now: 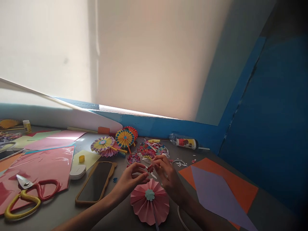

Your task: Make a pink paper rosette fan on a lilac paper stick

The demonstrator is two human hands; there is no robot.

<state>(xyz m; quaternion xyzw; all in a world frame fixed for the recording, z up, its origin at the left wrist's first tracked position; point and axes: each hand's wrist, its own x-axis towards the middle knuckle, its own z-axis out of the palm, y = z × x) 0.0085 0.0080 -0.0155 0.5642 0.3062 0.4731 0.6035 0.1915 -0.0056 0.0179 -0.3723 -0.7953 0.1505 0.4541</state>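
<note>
A pink pleated paper rosette (141,208) with a pale green scalloped paper flower (149,195) at its centre lies flat below my hands. Just above it, my right hand (167,173) pinches a small dark red paper piece (150,168) between thumb and fingers. My left hand (135,175) hovers close on the other side, its fingers curved and thumb apart, with nothing visible gripped. A thin dark stick (155,215) runs over the rosette's lower part from its centre. A small blue paper piece (115,180) rests left of my left hand.
Scissors (32,192) lie on pink sheets at left, beside a white case (77,172) and a phone (96,183). Finished paper fans (125,137) and colourful scraps (154,149) sit behind. A wrapped glue bottle (186,143) lies near the wall; purple paper (216,192) covers orange paper (207,165) at right.
</note>
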